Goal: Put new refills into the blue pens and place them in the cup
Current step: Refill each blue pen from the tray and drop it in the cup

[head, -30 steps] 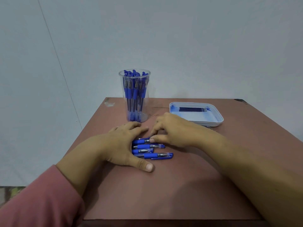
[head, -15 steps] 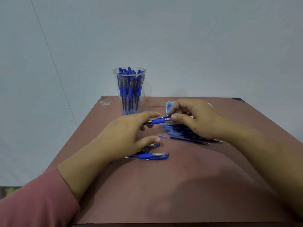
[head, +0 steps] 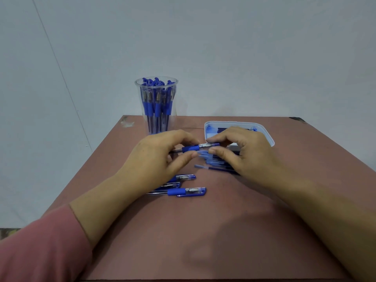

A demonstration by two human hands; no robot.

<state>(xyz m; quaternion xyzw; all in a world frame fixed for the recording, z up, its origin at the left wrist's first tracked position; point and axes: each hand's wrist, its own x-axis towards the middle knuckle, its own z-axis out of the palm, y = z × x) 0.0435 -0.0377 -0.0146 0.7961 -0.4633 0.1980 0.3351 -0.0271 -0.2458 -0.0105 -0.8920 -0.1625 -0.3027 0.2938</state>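
I hold one blue pen [head: 191, 148] level above the table between both hands. My left hand [head: 160, 159] grips its barrel at the blue grip section. My right hand [head: 244, 153] pinches the cap end [head: 213, 145]. Three more capped blue pens [head: 187, 191] lie side by side on the table, partly under my left hand. A loose pile of thin blue refills [head: 215, 165] lies under my right hand. The clear cup [head: 156, 104] at the back holds several blue pens standing upright.
A white tray [head: 269, 139] with several dark refills sits at the back right, partly hidden by my right hand. The brown table [head: 203, 231] ends near the bottom of the view. A grey wall rises behind the table.
Both hands lifted one pen from the row on the table and brought it up toward the tray. The view has shifted, and the refill pile has come into sight under my right hand.
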